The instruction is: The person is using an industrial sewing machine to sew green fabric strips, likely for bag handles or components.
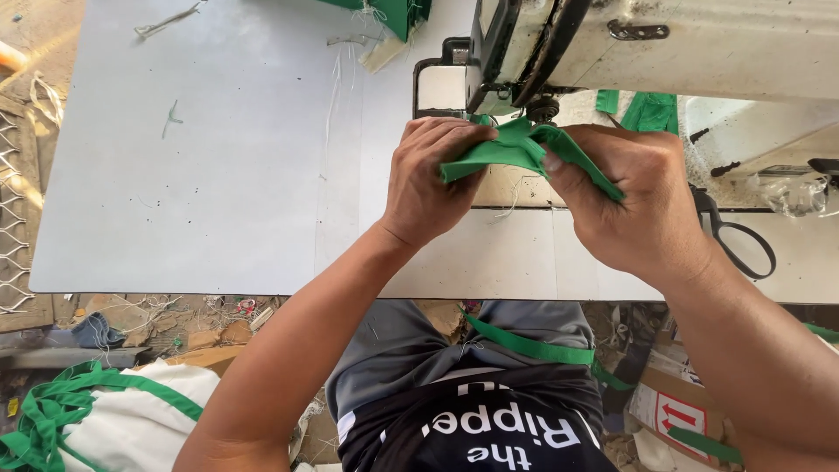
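Note:
Both my hands hold a folded piece of green fabric (507, 150) just in front of the sewing machine (699, 44). My left hand (428, 183) pinches the fabric's left end with fingers curled over it. My right hand (634, 205) grips the right part, thumb pressing on the fold. The fabric sits close below the machine's needle area (542, 109). A green strap (533, 348) trails down across my lap.
Black scissors (743, 238) lie on the white table (218, 175) to the right of my right hand. More green cloth (651, 111) lies behind the machine and at the table's far edge (393, 13). A white sack with green straps (79, 415) sits on the littered floor, lower left.

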